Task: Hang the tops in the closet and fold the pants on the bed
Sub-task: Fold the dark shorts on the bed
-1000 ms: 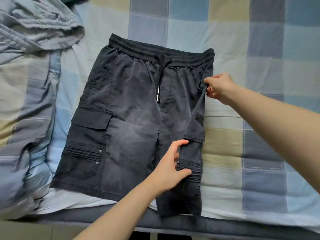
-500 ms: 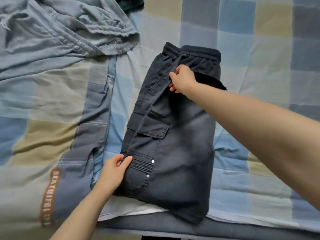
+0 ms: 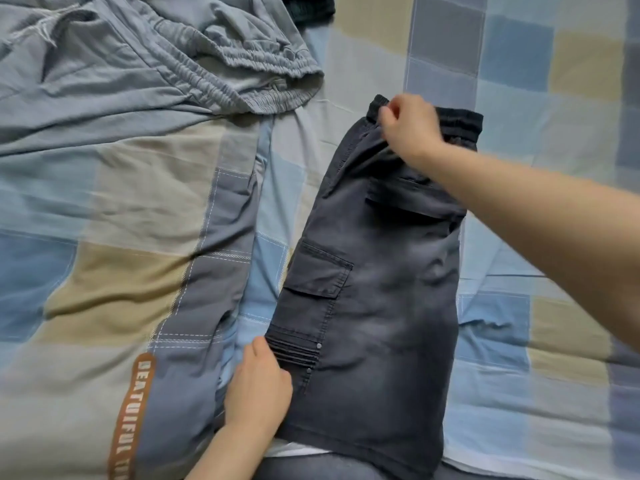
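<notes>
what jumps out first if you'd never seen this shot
Dark cargo shorts folded in half lengthwise lie mid-frame on a checked bedsheet. The right hand pinches the waistband at the top, while the left hand grips the hem edge near the bottom. Grey-blue pants with an orange lettered stripe sprawl to the left.

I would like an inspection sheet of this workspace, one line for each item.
Surface: bed with checked sheet, wrinkled.
Job's things: dark cargo shorts folded in half lengthwise, lying flat, waistband away from the person.
Clutter: grey-blue pants with orange lettering spread at the left; a dark garment at the top edge.
Grippers: left hand grips the shorts' hem side; right hand pinches the waistband.
Cables: nothing seen.
Surroundings: nothing seen beyond the bed.
</notes>
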{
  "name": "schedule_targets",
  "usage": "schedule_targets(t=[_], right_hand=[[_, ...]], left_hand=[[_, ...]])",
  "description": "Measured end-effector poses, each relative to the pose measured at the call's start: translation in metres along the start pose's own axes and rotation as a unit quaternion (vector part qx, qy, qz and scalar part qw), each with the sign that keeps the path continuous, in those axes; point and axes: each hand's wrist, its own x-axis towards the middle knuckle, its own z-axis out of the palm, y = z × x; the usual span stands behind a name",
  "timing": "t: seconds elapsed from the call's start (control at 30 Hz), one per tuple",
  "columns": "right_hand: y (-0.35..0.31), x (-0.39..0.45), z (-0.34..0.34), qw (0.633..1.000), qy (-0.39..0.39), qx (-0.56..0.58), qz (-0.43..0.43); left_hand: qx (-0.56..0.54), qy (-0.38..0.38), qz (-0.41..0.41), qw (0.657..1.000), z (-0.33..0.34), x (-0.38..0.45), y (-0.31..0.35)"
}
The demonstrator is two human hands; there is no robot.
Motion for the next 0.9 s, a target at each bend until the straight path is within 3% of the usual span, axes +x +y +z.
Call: schedule_targets(t=[0.03,0.1,0.27,0.37,0.47,0.67,0.77,0.83,0.9], right_hand=[[0.009,0.011,-0.007,0.997,0.006,-0.078,-0.006],[0.028,0.028,-0.014,0.984,-0.064,-0.166,0.004],[0.042,0.054,-0.012,0.974,-0.124,-0.188,-0.016],[0.036,0.056,-0.018,0.993,-0.044,-0.11,-0.024],[0.022,0.056,-0.021,0.988,0.064,-0.127,-0.058],[0.017,0.046,-0.021,0.995,0.073,0.065,-0.021],[0.045,-0.003,-0.019,0.981,0.133,0.137,-0.011],[0.09,-0.054,-0.01,0.974,0.164,0.155,0.033],[0.141,-0.119,0.008,0.956,0.141,0.194,0.171]], left_hand=[[-0.014,0.016,0.01,1.0,-0.001,0.004,0.006],[-0.064,0.042,0.017,0.997,-0.004,0.012,0.02],[-0.133,0.094,0.03,0.986,-0.014,0.047,0.048],[-0.171,0.121,0.025,0.977,-0.02,0.06,0.052],[-0.198,0.143,0.026,0.969,-0.027,0.068,0.051],[-0.213,0.144,0.005,0.966,-0.03,0.088,0.039],[-0.225,0.122,-0.006,0.967,-0.028,0.092,0.031],[-0.22,0.069,-0.025,0.973,-0.025,0.091,0.025],[-0.246,-0.002,-0.02,0.969,-0.02,0.087,0.017]])
